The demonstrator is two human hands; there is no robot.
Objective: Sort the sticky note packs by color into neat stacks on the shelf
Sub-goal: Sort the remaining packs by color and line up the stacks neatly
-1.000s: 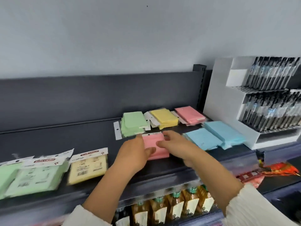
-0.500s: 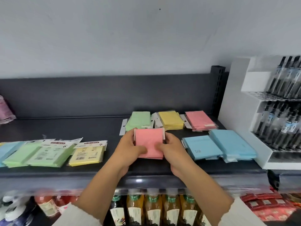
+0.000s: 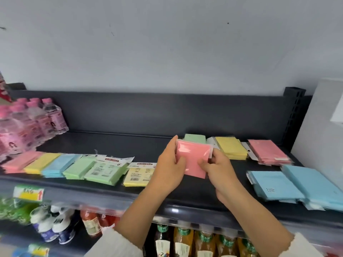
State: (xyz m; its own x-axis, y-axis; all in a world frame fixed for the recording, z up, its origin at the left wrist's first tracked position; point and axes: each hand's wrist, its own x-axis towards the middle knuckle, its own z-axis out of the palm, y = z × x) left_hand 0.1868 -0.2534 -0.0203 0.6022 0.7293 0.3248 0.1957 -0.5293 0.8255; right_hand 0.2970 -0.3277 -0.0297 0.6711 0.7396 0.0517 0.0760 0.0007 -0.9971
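A pink sticky note pack is held up above the dark shelf between both hands. My left hand grips its left edge and my right hand grips its right edge. Behind it lie a green stack, a yellow stack and a pink stack. Two blue stacks sit at the right front. At the left lies a row of pink, yellow, blue and green packs, with a yellow pack beside them.
Pink-capped bottles stand at the shelf's far left. A white display box borders the right end. Drink bottles fill the lower shelf below the front edge.
Both hands lifted the pink pack off the shelf and raised it, tilted toward me. The view swung left, showing more of the left row and the pink bottles.
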